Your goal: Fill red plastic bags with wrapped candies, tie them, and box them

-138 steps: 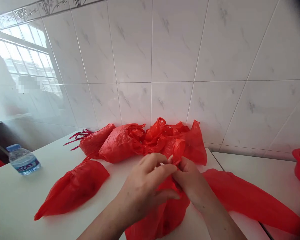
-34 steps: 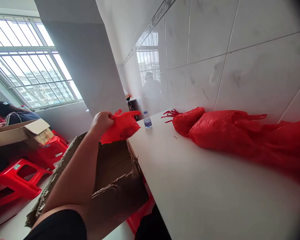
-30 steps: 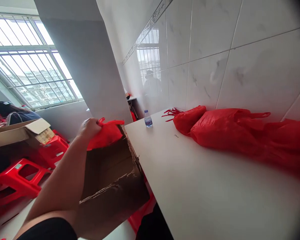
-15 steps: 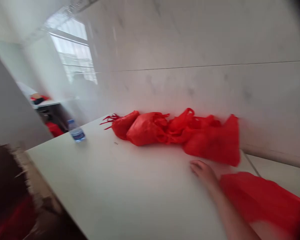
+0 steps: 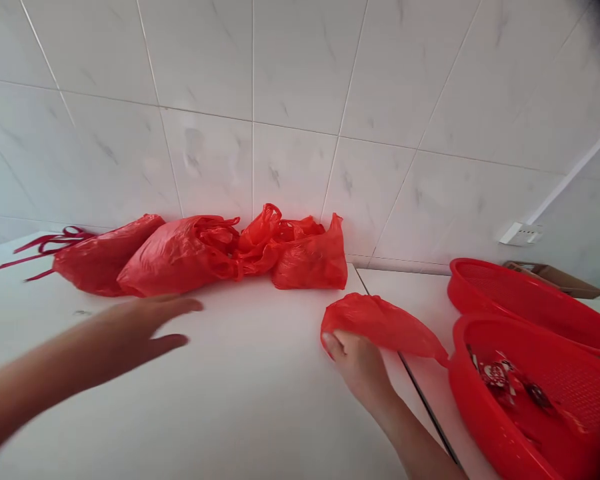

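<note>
My right hand is closed on the near edge of a thin red plastic bag. The bag lies loosely over the table, its far-right tip reaching the rim of a red basket. My left hand, slightly blurred, hovers above the white table with thumb and fingers apart, holding nothing. Just beyond it rests a filled red plastic bag, touching another full bag with dark red ribbons. Farther right along the wall stands a third red bag, partly see-through, its contents unclear.
Small wrapped items lie in the near basket. A second red basket sits behind it, with a cardboard box beyond. A white socket strip is by the tiled wall. A seam crosses the white tabletop.
The view has swung right: the water bottle and window reflection have left it, and the baskets have come in. My left hand now shows at left, and the loose bag in my right hand is clear.
</note>
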`<state>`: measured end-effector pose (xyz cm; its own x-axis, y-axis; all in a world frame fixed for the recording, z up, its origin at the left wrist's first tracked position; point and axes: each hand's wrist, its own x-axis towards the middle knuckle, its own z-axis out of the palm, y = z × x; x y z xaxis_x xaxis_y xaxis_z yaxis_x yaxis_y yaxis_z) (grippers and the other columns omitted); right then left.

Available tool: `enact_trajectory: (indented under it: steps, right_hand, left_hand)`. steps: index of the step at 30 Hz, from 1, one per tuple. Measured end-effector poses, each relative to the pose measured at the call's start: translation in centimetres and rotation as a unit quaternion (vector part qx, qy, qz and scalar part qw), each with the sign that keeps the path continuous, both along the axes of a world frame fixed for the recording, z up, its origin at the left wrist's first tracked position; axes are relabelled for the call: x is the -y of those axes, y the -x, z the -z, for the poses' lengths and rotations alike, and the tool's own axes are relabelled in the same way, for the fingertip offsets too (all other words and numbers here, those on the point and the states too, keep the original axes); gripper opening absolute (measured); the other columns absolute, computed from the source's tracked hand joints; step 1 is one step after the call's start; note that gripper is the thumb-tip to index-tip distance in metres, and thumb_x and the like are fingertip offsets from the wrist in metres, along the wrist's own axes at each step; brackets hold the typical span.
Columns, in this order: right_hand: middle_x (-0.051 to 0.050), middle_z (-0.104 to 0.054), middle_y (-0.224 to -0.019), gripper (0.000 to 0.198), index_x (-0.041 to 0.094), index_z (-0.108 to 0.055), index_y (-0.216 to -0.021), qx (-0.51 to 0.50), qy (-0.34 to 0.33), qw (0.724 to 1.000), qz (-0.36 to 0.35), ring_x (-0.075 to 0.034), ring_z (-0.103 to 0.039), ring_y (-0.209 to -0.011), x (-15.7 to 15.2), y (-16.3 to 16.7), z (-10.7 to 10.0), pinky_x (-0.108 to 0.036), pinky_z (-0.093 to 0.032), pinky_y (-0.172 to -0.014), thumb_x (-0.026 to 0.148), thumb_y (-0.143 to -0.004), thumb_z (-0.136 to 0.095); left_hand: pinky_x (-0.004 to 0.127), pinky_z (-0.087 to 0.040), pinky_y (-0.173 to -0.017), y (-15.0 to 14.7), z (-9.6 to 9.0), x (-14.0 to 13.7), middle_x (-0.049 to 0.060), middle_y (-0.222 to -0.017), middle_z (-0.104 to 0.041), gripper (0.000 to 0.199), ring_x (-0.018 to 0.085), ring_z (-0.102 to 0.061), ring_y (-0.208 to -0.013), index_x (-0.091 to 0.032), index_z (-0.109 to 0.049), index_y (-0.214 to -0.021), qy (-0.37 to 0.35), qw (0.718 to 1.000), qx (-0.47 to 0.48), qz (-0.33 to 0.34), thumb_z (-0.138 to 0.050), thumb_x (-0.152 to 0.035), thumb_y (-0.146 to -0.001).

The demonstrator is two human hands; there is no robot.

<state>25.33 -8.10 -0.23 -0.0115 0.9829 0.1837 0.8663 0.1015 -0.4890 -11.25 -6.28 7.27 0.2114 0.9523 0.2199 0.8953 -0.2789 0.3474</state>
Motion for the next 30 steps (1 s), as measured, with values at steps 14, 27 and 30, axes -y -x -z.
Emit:
enact_trajectory:
  steps: [14,27,30]
  right_hand:
    - [-0.014,-0.032,-0.147,0.056,0.012,-0.028,-0.144,0.085,-0.046,0.995,0.032,-0.025,-0.028,-0.136,-2.6,-8.8,2.2,-0.043,-0.035,-0.104,0.019,-0.089,-0.028]
    - [-0.004,-0.063,-0.081,0.025,0.018,-0.058,-0.090,0.063,-0.022,0.996,-0.052,-0.020,-0.059,-0.076,-3.5,-2.8,3.8,-0.033,-0.046,-0.068,0.004,-0.077,-0.042]
    - [-0.007,-0.062,-0.099,0.020,0.019,-0.060,-0.103,0.035,-0.036,0.990,-0.133,-0.019,-0.059,-0.087,-1.5,-0.3,4.4,-0.032,-0.049,-0.072,0.014,-0.088,-0.047]
  left_hand:
    - [0.028,-0.048,-0.067,-27.7,10.5,-5.4,0.012,-0.106,-0.065,0.110,0.020,-0.063,-0.084,-0.014,-0.002,-0.146,0.303,0.857,0.407,0.085,-0.072,-0.038,-0.064]
    - [0.027,-0.049,-0.070,-22.4,7.5,-4.7,0.004,-0.085,-0.063,0.018,0.015,-0.060,-0.078,-0.018,-0.058,-0.090,0.263,0.819,0.480,0.171,-0.060,-0.023,-0.073]
    - [0.026,-0.050,-0.069,-22.1,5.6,-2.3,0.001,-0.081,-0.067,0.013,0.016,-0.062,-0.077,-0.019,-0.064,-0.082,0.269,0.815,0.428,0.284,-0.055,-0.017,-0.074]
